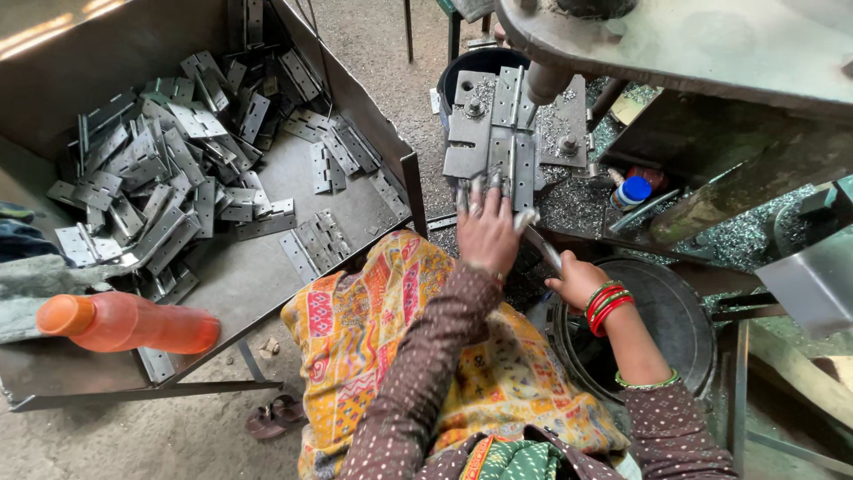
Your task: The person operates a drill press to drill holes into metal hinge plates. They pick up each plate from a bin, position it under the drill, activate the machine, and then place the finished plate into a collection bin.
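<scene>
Left hand [487,233] pressing flat on hinge [508,142] under drill [544,82], fingers spread, not clamped; right hand [576,280] clenched round lever [538,242]. Risking fingers so near the bit; hinge possibly spinning if pressure slackens.

Metal tray table [258,284] to my left — bearing a heap of flat steel hinges [160,169] and an orange plastic bottle [129,323] lying on its side; press bed [471,142] ahead carries one hinge [511,133] under my fingers [480,182].
</scene>
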